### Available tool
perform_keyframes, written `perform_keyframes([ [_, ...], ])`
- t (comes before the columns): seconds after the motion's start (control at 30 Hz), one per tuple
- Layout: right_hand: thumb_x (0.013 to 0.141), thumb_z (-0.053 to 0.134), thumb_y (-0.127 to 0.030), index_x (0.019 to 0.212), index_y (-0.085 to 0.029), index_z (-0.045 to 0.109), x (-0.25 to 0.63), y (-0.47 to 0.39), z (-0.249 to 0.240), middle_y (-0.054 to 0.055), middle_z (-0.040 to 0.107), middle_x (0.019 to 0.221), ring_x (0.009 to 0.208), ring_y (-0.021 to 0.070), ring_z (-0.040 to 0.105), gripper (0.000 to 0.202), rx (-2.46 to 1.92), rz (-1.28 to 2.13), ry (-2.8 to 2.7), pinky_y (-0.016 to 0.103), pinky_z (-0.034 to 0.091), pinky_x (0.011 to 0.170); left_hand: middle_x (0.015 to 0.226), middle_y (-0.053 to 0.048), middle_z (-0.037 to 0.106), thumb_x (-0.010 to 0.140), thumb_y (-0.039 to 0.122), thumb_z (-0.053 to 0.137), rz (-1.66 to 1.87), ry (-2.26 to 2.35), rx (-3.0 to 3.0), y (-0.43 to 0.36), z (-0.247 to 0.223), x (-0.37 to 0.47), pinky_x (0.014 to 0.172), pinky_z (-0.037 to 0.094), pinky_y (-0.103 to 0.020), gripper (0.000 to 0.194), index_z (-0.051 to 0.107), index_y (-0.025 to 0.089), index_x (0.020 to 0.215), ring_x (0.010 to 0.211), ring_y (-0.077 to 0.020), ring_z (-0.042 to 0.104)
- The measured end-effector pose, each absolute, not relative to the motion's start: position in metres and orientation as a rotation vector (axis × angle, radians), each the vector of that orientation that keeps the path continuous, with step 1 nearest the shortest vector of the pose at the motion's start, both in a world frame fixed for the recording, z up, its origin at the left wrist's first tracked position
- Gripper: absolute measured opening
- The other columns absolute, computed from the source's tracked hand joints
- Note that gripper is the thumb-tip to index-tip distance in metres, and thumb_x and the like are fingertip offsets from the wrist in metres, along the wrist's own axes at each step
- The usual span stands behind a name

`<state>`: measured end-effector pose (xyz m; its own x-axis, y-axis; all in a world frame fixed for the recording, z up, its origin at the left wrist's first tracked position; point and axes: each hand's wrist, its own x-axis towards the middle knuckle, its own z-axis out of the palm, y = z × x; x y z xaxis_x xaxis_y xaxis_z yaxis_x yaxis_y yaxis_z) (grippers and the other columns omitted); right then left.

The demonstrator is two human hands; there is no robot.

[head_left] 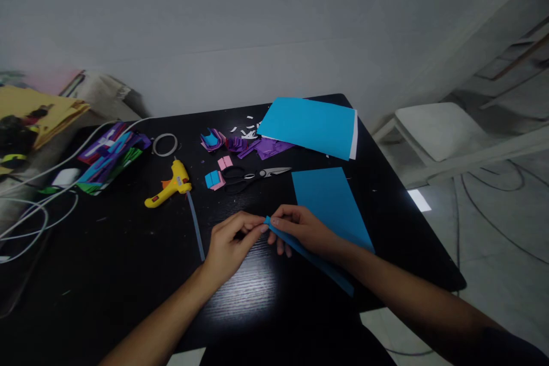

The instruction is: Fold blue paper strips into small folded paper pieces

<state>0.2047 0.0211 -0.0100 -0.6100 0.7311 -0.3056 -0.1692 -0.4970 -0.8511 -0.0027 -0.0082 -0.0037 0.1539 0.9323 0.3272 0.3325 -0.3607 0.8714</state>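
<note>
Left hand (231, 239) and right hand (303, 226) pinch, thumbs to fingers, one end of a blue paper strip (318, 261) above the black table (128, 274); I judge matching edges before creasing should keep any fold square.

Wht stool (437, 130) R, cables (46, 200) L

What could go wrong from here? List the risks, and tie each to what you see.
1. The left hand and right hand pinch one end of the blue strip; its long free part could bend or twist.
2. The glue stick reaches close to the left wrist; a bump might shift the glue gun.
3. Scissors lie just beyond the hands; a careless reach might meet the blades.
</note>
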Motion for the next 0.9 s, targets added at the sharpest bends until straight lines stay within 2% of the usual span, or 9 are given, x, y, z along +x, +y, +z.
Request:
perform_keyframes([
  [0.17,0.092,0.075,-0.049,0.093,-0.017,0.064,0.2052,0.0209,-0.0098,0.003,0.077,0.079,0.056,0.0127,0.069,0.034,-0.912,2.136,-1.11,0.022,0.052,0.046,0.079,-0.001,0.077,0.093,0.03,0.08,1.198,1.24,1.754,-0.009,-0.0055,-0.0021,0.063,0.059,-0.022,0.013,0.079,0.02,0.101,0.065,-0.0129,0.07],
  [0.5,0.092,0.075,-0.051,0.093,-0.016,0.064,0.2049,0.0218,-0.0086,0.003,0.076,0.078,0.056,0.0124,0.068,0.037,-0.915,2.127,-1.116,0.021,0.051,0.046,0.079,-0.001,0.075,0.094,0.024,0.078,1.18,1.201,1.823,-0.0067,-0.0039,-0.0041,0.063,0.056,-0.021,0.007,0.08,0.02,0.099,0.066,-0.0125,0.069],
  [0.9,0.092,0.075,-0.05,0.093,-0.016,0.065,0.2043,0.0218,-0.0089,0.002,0.075,0.077,0.056,0.012,0.068,0.035,-0.917,2.105,-1.127,0.021,0.05,0.046,0.077,-0.001,0.076,0.092,0.028,0.081,1.165,1.225,1.749,-0.0072,-0.0065,-0.0024,0.061,0.057,-0.02,0.011,0.079,0.02,0.099,0.063,-0.012,0.069],
])
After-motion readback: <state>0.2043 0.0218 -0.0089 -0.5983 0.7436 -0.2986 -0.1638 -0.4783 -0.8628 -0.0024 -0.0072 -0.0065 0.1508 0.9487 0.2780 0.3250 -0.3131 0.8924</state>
